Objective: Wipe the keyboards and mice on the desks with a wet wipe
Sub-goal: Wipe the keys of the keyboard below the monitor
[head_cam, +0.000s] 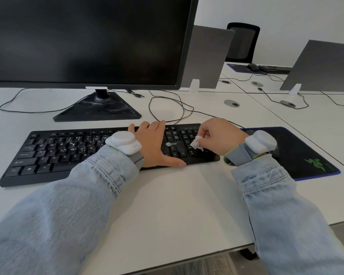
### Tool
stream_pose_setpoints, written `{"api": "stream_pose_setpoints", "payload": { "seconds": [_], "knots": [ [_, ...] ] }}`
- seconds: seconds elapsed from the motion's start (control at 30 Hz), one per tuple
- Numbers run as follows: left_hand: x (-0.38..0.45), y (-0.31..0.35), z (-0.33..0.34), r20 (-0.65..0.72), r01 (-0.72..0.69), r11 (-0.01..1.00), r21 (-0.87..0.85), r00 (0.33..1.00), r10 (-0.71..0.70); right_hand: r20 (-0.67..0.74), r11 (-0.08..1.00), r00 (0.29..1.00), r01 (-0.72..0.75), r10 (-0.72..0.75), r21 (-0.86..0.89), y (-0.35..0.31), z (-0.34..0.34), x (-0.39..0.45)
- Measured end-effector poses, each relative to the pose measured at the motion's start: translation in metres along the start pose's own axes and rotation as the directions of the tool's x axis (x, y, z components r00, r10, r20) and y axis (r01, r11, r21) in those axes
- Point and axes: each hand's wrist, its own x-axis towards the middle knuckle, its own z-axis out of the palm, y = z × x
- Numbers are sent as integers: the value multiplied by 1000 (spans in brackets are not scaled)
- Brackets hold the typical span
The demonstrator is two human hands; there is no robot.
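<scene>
Crumpled white wet wipe (196, 144) pinched by right hand (218, 135) over flat black keyboard (72, 151).

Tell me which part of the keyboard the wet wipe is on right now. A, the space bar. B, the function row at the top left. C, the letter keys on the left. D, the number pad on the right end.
D: the right hand pinches the white wet wipe against the number pad at the right end of the keyboard, while the left hand lies flat beside it.
</scene>
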Motion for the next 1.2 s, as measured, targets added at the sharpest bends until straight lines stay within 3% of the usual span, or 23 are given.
{"api": "stream_pose_setpoints", "payload": {
  "seconds": [0.13, 0.27, 0.37, 0.5, 0.57, 0.67, 0.73, 0.83, 1.0, 1.1, 1.2],
  "knots": [
    [1, -2, 0, 11, -7, 1000, 6, 1000, 7, -107, 998, 993, -59, 57, -16, 6, -4, -3],
    [0, 0, 0, -5, 0, 1000, 7, 1000, 0, -135, 985, 990, 68, -46, 157, -8, 2, -4],
    [0, 0, 2, -19, 11, 1000, 10, 1000, -10, -76, 977, 988, 143, -132, 161, -18, 10, -4],
    [1, -1, 2, -12, 9, 1000, 7, 1000, -8, -12, 997, 998, 59, -58, 55, -4, 1, -6],
    [1, -2, 1, 4, 6, 1000, 2, 1000, -6, -57, 1000, 998, -2, 2, 1, 5, -5, -9],
    [1, -1, 1, 14, 5, 1000, 7, 1000, -5, -154, 990, 988, 17, 5, 142, -1, -2, -16],
    [0, 0, 2, -10, 9, 1000, 16, 1000, -9, -132, 975, 989, 90, -64, 204, -14, 7, -24],
    [0, 0, 2, -25, 11, 1000, 12, 1000, -11, -81, 987, 994, 80, -70, 137, -17, 13, -33],
    [1, -2, 6, -51, 6, 1000, -4, 999, -6, -136, 995, 986, -94, 98, 39, 10, 4, -38],
    [2, -2, 6, -25, 2, 1000, 0, 1000, -2, -220, 986, 962, -151, 163, 68, 21, 6, -42],
    [3, -1, 5, -25, 3, 1000, 11, 1000, -3, -202, 984, 972, -85, 116, 158, 19, 13, -47]
  ]
}}
